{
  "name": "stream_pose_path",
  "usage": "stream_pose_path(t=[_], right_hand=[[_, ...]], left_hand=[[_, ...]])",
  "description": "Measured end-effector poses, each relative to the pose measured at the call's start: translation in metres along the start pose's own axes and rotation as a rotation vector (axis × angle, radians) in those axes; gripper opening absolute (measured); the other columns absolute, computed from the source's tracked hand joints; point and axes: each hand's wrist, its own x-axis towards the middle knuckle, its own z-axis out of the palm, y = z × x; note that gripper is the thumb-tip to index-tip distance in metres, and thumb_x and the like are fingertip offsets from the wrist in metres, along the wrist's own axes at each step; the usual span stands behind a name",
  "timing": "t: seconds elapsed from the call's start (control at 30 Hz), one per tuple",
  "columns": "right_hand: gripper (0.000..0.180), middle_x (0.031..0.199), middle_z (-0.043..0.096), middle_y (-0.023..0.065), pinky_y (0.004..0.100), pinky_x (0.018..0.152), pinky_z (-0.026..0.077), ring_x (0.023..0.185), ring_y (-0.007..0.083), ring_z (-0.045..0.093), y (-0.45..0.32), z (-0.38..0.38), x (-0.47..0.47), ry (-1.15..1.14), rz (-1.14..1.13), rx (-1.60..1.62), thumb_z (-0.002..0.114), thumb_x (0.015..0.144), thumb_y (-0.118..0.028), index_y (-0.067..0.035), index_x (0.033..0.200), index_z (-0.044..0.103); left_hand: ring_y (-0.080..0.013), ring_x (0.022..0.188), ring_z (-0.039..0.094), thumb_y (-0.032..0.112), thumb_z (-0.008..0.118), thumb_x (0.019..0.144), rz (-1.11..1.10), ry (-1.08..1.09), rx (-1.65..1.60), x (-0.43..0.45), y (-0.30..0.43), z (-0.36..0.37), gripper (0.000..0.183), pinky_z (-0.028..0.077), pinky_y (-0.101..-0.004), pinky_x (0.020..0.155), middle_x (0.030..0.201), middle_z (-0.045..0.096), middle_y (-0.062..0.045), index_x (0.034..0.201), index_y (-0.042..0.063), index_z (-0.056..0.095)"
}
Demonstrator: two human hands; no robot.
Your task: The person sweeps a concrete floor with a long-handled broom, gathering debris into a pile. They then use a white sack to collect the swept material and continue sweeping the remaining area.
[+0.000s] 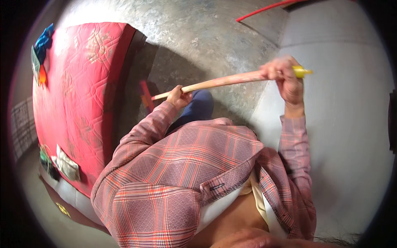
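A long wooden pole (223, 81) slants across the view in front of me, held in both hands. My right hand (283, 77) is wrapped around its upper end, where a yellow end cap (300, 72) sticks out past the fist; this hand is slightly blurred. Lower down the pole, my left hand (180, 97) grips it above my blue-clad leg (197, 105). At the far end is a narrow red head (146, 96), blurred, over the dark floor beside the bed. Whether it is a broom, mop or squeegee I cannot tell.
On my left is a bed with a red quilted mattress (71, 102). A blue cloth (44, 42) and a white bag (67, 164) lie along its far side. A grey wall (341, 108) rises close on my right. A red bar (263, 11) crosses above the mottled floor (198, 34).
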Motion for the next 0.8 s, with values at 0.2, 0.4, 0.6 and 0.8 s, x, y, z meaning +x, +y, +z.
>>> stream_pose_path(t=[0.2, 0.4, 0.6, 0.8], right_hand=[[0.023, 0.064, 0.054, 0.0024, 0.0306, 0.070, 0.046, 0.072, 0.0159, 0.058, 0.063, -0.022, 0.122, -0.378, 0.246, -0.024, 0.052, 0.087, -0.024, -0.006, 0.075, 0.052], [0.024, 0.062, 0.043, -0.0007, 0.0370, 0.083, 0.043, 0.066, 0.0136, 0.049, 0.058, -0.095, 0.256, -0.403, 0.166, -0.103, 0.044, 0.091, -0.023, -0.009, 0.071, 0.044], [0.022, 0.066, 0.040, -0.0007, 0.0414, 0.090, 0.037, 0.072, 0.0140, 0.046, -0.009, -0.162, 0.366, -0.497, 0.010, -0.167, 0.041, 0.090, -0.023, -0.012, 0.072, 0.043], [0.026, 0.062, 0.032, -0.0011, 0.0380, 0.084, 0.036, 0.062, 0.0138, 0.037, -0.068, -0.237, 0.408, -0.405, -0.064, -0.037, 0.040, 0.090, -0.026, -0.013, 0.069, 0.034]], left_hand=[[-0.0228, 0.061, 0.057, 0.021, 0.041, 0.087, -0.005, 0.290, -0.317, 0.086, 0.013, -0.011, 0.021, 0.049, -0.0345, 0.048, 0.078, 0.055, -0.010, 0.090, 0.002, 0.050], [-0.0198, 0.056, 0.053, 0.014, 0.045, 0.083, 0.020, 0.279, -0.575, 0.153, 0.055, 0.164, 0.011, 0.045, -0.0340, 0.043, 0.068, 0.048, -0.007, 0.084, 0.003, 0.047], [-0.0213, 0.068, 0.054, 0.011, 0.040, 0.082, 0.160, 0.021, -0.770, 0.157, 0.121, 0.346, 0.008, 0.046, -0.0389, 0.052, 0.076, 0.049, -0.009, 0.086, 0.006, 0.045], [-0.0175, 0.057, 0.044, 0.011, 0.043, 0.081, 0.337, -0.179, -0.526, 0.174, 0.109, 0.454, 0.006, 0.042, -0.0324, 0.047, 0.068, 0.041, -0.005, 0.082, 0.008, 0.037]])
